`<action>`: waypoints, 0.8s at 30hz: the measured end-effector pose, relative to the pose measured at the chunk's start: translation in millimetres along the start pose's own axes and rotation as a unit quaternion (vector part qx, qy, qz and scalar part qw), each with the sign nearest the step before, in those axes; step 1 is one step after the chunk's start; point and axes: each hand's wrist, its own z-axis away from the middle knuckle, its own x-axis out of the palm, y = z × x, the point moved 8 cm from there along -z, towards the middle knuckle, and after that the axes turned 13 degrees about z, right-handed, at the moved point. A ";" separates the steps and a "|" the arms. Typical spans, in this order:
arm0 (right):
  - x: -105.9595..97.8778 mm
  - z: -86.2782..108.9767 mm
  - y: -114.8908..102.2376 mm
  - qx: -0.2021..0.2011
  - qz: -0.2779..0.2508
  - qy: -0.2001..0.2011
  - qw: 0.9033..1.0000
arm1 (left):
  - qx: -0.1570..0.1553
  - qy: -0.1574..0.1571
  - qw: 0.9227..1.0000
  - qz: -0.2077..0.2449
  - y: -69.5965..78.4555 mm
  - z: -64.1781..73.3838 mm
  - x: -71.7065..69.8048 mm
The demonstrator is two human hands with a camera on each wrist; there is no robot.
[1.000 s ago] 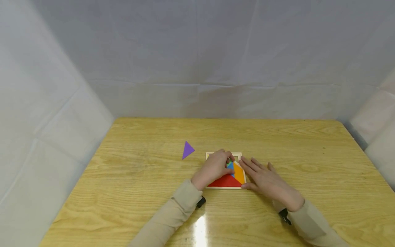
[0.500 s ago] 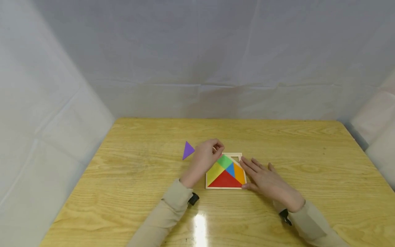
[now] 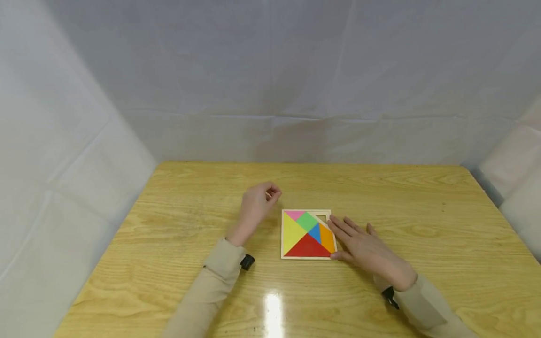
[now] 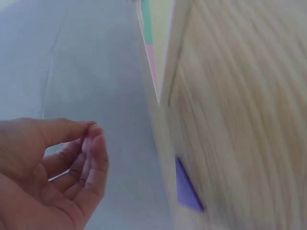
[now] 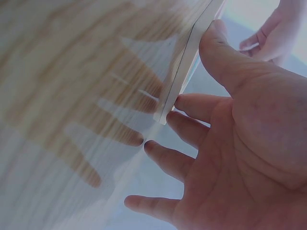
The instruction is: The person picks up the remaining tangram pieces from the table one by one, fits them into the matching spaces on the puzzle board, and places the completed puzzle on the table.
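Note:
A square wooden tangram tray [image 3: 308, 257] lies on the table with coloured pieces in it: a red triangle [image 3: 307, 247], a yellow triangle [image 3: 292, 232], a green square [image 3: 307, 221], a pink triangle [image 3: 294, 214], a blue triangle [image 3: 315, 232] and an orange parallelogram [image 3: 327, 238]. Bare wood shows in its upper right corner. My left hand [image 3: 256, 205] hovers left of the tray, thumb and fingertips together, holding nothing visible. A purple triangle [image 4: 186, 187] lies on the table in the left wrist view; my left hand hides it in the head view. My right hand [image 3: 363, 249] touches the tray's right edge with extended fingers.
The wooden table [image 3: 169, 225] extends to both sides of the tray. A pale cloth [image 3: 270, 136] hangs behind the table's far edge and along both sides. Black straps with small devices sit at both wrists.
My left hand has come off the pieces and moved left, away from the tray, uncovering the pink triangle and covering the purple one in the head view. My right hand has stayed put.

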 end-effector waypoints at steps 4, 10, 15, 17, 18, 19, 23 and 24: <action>0.4 -0.4 0.5 0.002 0.002 -0.001 1.000 | -0.042 -0.051 0.997 -0.039 -23.3 -4.0 -4.5; 0.0 -0.1 0.5 0.003 0.001 -0.001 1.000 | -0.030 -0.118 0.987 -0.104 -41.8 -3.6 -5.5; 0.0 0.3 -0.1 0.004 -0.001 -0.001 1.000 | -0.011 -0.146 0.982 -0.122 -47.6 -0.4 -8.1; -0.3 0.6 -0.5 0.003 -0.003 0.000 1.000 | -0.009 -0.151 0.980 -0.126 -48.4 0.8 -10.7; -0.3 0.5 -0.8 0.002 -0.003 0.001 1.000 | -0.007 -0.153 0.980 -0.128 -48.5 1.2 -12.0; -0.5 0.6 -0.8 0.002 -0.002 0.002 1.000 | -0.007 -0.156 0.979 -0.130 -48.5 1.5 -13.1; -1.9 0.8 -1.0 -0.001 -0.002 0.003 1.000 | -0.018 -0.170 0.976 -0.137 -47.7 2.4 -15.6; -2.2 0.8 -1.1 -0.001 -0.002 0.003 1.000 | -0.017 -0.172 0.975 -0.139 -46.9 2.3 -15.9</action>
